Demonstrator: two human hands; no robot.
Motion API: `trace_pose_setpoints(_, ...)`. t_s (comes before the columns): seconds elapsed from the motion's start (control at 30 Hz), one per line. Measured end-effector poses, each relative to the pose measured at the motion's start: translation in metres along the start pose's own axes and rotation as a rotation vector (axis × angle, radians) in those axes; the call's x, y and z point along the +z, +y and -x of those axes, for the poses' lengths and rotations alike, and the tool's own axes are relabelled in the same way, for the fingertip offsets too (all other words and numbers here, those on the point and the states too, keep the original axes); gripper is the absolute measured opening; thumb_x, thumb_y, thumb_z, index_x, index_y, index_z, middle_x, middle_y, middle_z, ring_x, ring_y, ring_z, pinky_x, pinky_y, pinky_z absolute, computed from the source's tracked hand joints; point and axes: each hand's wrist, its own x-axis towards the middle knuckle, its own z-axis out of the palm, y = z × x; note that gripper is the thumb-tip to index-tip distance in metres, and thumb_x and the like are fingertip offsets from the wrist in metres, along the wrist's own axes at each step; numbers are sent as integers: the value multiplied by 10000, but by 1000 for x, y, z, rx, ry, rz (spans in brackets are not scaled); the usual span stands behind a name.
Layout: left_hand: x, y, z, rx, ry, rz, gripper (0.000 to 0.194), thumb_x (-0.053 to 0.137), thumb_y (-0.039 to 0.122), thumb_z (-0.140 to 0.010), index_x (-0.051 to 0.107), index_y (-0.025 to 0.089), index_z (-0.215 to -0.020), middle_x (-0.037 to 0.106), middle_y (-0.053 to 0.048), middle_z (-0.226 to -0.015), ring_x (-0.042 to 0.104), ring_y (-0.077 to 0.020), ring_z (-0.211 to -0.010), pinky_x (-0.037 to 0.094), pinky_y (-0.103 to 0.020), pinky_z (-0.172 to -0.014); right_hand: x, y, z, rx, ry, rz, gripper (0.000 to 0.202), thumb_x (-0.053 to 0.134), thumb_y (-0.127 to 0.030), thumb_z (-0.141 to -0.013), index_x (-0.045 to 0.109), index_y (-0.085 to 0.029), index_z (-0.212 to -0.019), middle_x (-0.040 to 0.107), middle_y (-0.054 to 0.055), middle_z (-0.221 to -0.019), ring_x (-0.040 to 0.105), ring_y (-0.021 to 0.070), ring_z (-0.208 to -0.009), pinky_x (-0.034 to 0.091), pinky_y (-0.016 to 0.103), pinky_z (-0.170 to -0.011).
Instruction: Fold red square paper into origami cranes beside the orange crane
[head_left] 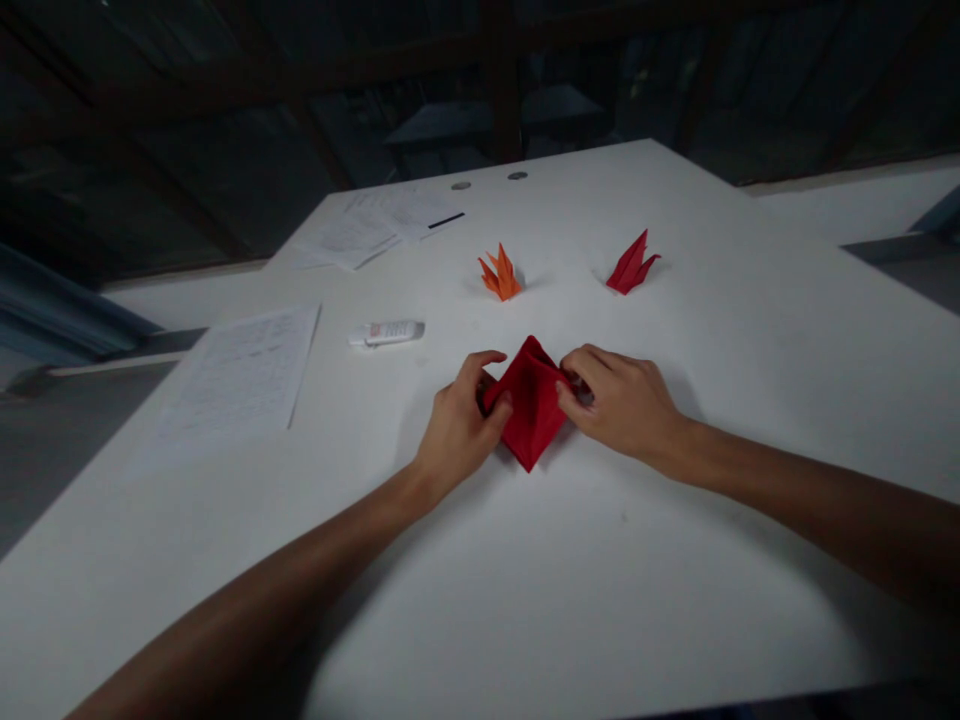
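Observation:
A folded red paper (531,410), diamond-shaped with its upper folds parted, is between my two hands near the middle of the white table. My left hand (466,415) pinches its left corner, thumb on the near face and fingers curled behind. At the right corner my right hand (619,395) grips the paper between thumb and curled fingers; the fingertips are partly hidden. Beyond the paper stand an orange folded paper figure (502,275) and, further right, a red folded paper figure (630,266).
A white glue tube (386,333) lies left of the figures. Printed sheets lie at the left (244,370) and back left (367,228) of the white table (480,600). Two small round discs (460,186) (517,176) are near the back edge, before dark windows.

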Motion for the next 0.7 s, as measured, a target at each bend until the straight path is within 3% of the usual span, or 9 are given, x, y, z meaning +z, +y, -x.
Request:
trace_pose_setpoints(0.13,-2,-10,-4,8,-41,145,344,523,160,-899,634,209,-1221,693,-7,-895,615,-127,-679,472,-249,-636,7,14,-2,31,-8,-222,234,588,-128,-885,615,-220,-1097,731,46,-997,677,199,-794,480,317,-677)
trace_pose_setpoints(0.23,-2,-17,-8,-27,-44,311,314,511,149,-887,697,191,-1137,721,-51,-1068,658,-152,-823,508,-261,-714,10,22,-4,-68,14,-419,337,543,-25,-851,658,-233,-1090,688,56,-1053,666,199,-911,526,326,-769)
trace_pose_setpoints(0.3,-3,-21,-10,-72,-38,425,302,515,160,-890,716,188,-1115,723,-49,-1029,646,-148,-800,508,-260,-701,11,25,-5,-82,48,-552,372,528,6,-834,701,-241,-1051,658,52,-1044,655,191,-944,539,323,-789)
trace_pose_setpoints(0.43,-4,-25,-11,-158,-63,681,284,565,203,-886,727,194,-1119,685,-17,-832,590,-130,-665,493,-254,-621,11,27,-7,52,105,-762,329,570,-54,-874,773,-274,-1011,655,44,-1046,660,180,-927,550,313,-746)
trace_pose_setpoints(0.53,-6,-27,-10,-179,-86,839,301,598,275,-897,731,186,-1152,719,-65,-979,648,-179,-807,532,-296,-693,10,29,-7,92,96,-871,300,597,-86,-878,799,-279,-985,676,47,-1082,656,200,-1013,545,357,-854)
trace_pose_setpoints(0.6,-7,-27,-9,-181,-74,853,330,588,363,-932,725,179,-1169,717,-96,-1079,658,-212,-887,541,-320,-718,9,30,-8,86,67,-907,280,582,-117,-905,805,-273,-975,679,53,-1097,645,212,-1059,527,385,-919)
trace_pose_setpoints(0.7,-6,-24,-10,-168,-46,703,303,659,391,-918,711,174,-1123,714,-83,-1043,647,-190,-874,523,-298,-741,10,29,-8,131,46,-894,192,607,-214,-940,790,-245,-891,662,57,-1042,640,206,-1003,528,379,-895)
